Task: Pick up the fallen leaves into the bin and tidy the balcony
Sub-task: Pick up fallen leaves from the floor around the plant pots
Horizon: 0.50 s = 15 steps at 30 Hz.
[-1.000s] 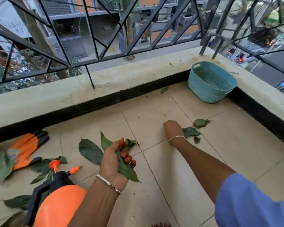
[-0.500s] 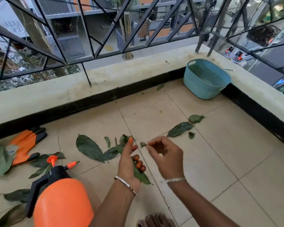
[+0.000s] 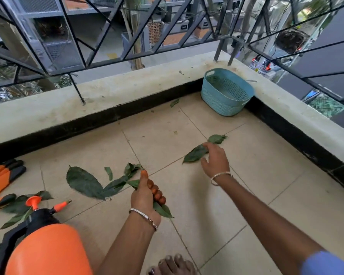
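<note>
Tiled balcony floor [image 3: 236,205] is taking up most of the view, with a concrete ledge [image 3: 127,92] running round two sides and a metal railing [image 3: 107,26] standing on it. Orange pump sprayer [image 3: 48,249] is sitting at the bottom left, close to camera. Teal bin [image 3: 216,104] is sitting in the far corner against the ledge, well apart from both hands; can't tell what's inside. Orange gloves [image 3: 0,181] are lying at the left edge. Left grip [image 3: 147,195] is curling tight round a bunch of leaves [image 3: 115,185], thumb up, with the bunch fanning out to the left and a leaf tip sticking out below the fist. Right grip [image 3: 214,159] is reaching forward, fingers loose and spread, fingertips touching one end of a long leaf [image 3: 195,153] lying on the floor. Smaller leaf [image 3: 216,138] is lying just beyond it. Loose leaves [image 3: 18,207] are lying beside the sprayer nozzle. One small leaf [image 3: 174,102] is lying by the ledge base near the bin.
</note>
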### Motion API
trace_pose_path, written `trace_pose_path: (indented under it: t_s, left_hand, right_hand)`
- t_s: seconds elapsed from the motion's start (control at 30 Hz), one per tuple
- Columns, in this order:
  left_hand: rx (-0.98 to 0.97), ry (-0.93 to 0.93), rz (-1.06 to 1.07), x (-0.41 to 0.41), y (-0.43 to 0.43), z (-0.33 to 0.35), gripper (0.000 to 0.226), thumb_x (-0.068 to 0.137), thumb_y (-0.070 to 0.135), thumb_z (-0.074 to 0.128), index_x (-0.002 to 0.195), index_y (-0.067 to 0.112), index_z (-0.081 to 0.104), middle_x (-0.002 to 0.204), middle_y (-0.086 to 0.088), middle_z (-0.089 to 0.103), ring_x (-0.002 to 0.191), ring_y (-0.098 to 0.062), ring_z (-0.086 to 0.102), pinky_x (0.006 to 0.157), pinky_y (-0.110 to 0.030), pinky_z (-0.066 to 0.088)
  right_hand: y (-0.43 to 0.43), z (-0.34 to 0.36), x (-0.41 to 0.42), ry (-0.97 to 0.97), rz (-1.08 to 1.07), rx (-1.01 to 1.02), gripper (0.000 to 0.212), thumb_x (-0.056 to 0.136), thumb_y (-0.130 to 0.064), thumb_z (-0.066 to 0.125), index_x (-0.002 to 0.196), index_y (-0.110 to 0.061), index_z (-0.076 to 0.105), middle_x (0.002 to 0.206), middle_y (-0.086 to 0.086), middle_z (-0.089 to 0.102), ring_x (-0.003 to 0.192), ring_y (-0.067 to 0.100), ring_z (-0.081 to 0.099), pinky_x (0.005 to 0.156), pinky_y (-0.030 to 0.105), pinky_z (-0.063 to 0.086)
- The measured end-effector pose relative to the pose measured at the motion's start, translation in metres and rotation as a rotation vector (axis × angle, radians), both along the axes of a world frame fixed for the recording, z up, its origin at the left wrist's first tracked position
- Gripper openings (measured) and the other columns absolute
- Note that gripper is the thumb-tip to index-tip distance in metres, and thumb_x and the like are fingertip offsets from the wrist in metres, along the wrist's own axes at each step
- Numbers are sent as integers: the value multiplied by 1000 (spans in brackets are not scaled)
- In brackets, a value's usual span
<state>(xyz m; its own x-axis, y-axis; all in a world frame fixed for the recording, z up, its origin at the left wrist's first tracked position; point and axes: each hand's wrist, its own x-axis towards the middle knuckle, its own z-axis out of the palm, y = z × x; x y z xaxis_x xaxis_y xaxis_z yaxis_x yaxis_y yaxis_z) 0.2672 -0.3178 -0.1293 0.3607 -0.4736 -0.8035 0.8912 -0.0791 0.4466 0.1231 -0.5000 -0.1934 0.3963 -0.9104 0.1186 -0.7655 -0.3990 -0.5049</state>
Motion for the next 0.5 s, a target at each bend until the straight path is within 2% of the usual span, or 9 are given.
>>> trace_pose_path:
  t_s: [0.03, 0.1, 0.13, 0.2, 0.3, 0.4, 0.5]
  left_hand:
    - [-5, 11, -9, 1, 0, 1, 56, 96, 49, 53, 56, 22, 24, 39, 6, 20, 28, -10, 18, 34, -12, 18]
    - [-14, 34, -17, 3, 3, 3, 61, 93, 55, 54, 50, 22, 25, 39, 4, 20, 30, -11, 18, 36, -14, 17]
    - [-22, 46, -16, 4, 4, 4, 64, 91, 58, 54, 48, 21, 26, 39, 3, 20, 30, -12, 18, 37, -15, 17]
    - [-38, 49, -14, 6, 4, 7, 64, 89, 58, 56, 47, 20, 27, 38, 3, 20, 30, -12, 19, 38, -17, 17]
    - [-50, 12, -14, 6, 3, 7, 60, 91, 50, 60, 49, 20, 29, 37, 3, 21, 28, -11, 20, 36, -17, 18]
    - [-79, -25, -32, 1, 2, 3, 47, 92, 48, 60, 59, 16, 46, 39, 5, 26, 29, -8, 24, 34, -16, 23]
    - [-100, -143, -58, -6, 4, 0, 38, 95, 44, 55, 83, 10, 64, 46, 5, 33, 34, -6, 26, 35, -17, 27]
  right_hand:
    - [-17, -7, -3, 117, 25, 43, 51, 83, -6, 62, 131, -16, 54, 126, 13, 57, 113, 36, 52, 94, 38, 44]
    - [-40, -15, -2, 346, 87, 99, 61, 86, -12, 61, 142, -28, 45, 140, 7, 48, 126, 33, 45, 100, 43, 41]
    - [-47, -18, 0, 439, 115, 103, 60, 87, -15, 61, 142, -34, 45, 143, 2, 47, 128, 30, 44, 100, 44, 39]
    - [-53, -24, 2, 505, 130, 77, 48, 89, -18, 61, 132, -38, 55, 137, -4, 54, 125, 25, 49, 98, 41, 38]
    - [-48, -35, 3, 454, 92, 17, 31, 91, -17, 61, 117, -32, 69, 122, 0, 67, 113, 25, 59, 94, 35, 45]
    - [-35, -31, 4, 375, 104, -32, 23, 91, -14, 60, 104, -25, 75, 105, 1, 73, 101, 26, 63, 90, 36, 46]
    - [-3, -10, 10, -3, 14, -135, 14, 89, -9, 63, 96, -14, 74, 88, 4, 73, 82, 23, 65, 76, 33, 50]
